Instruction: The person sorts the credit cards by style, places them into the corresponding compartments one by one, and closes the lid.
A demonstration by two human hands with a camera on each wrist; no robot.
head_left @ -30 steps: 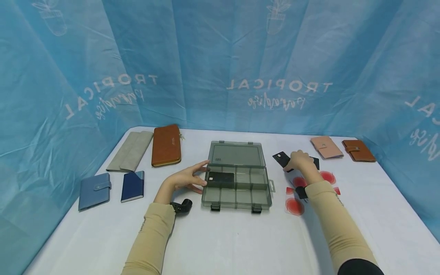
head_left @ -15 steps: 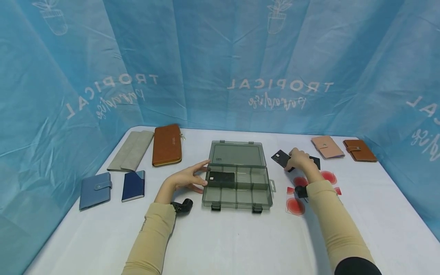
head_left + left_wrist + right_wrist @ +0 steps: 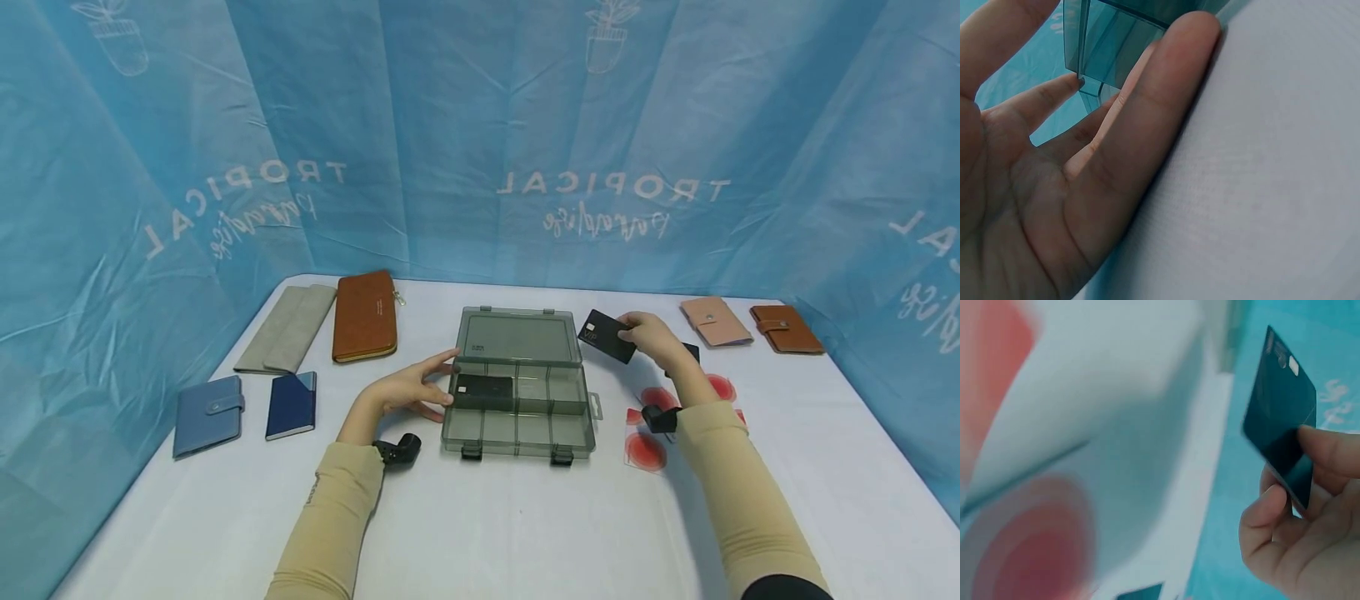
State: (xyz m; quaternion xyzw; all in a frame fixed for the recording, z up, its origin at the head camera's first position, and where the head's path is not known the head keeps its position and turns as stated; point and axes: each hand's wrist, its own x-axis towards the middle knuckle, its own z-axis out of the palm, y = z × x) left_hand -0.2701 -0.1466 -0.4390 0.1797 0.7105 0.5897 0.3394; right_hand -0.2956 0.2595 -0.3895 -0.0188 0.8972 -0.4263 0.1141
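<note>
1. The right hand (image 3: 651, 336) pinches a black card (image 3: 607, 336) between thumb and fingertips, holding it off the table just right of the open lid of the organizer box (image 3: 517, 387), a bit right of centre frame. The right wrist view shows the same pinch on the card (image 3: 1280, 428), thumb on the near face, fingers curled behind. There's a small light chip on it and some pale lettering that looks like "VIP", too small to be sure.
2. The left hand (image 3: 408, 388) is spread flat, fingers straight, fingertips touching the left wall of the box. The left wrist view backs that up: the open palm (image 3: 1054, 187) lies on the white table, and the smoky plastic corner (image 3: 1094, 44) meets one fingertip.
3. The box is clear grey plastic with dividers, lid flipped back. Another black card (image 3: 483, 387) sits in its upper left compartment.
4. Right of the box, red-and-clear cards (image 3: 645, 450) lie on the table, partly under the forearm.
5. Upper right: a pink wallet (image 3: 714, 321) and a brown wallet (image 3: 786, 328).
6. Left side: a tan long wallet (image 3: 364, 316), a grey one (image 3: 286, 328), a blue snap wallet (image 3: 207, 415) and a navy one (image 3: 290, 405).
7. The blue backdrop reads "TROPICAL", mirrored.
</note>
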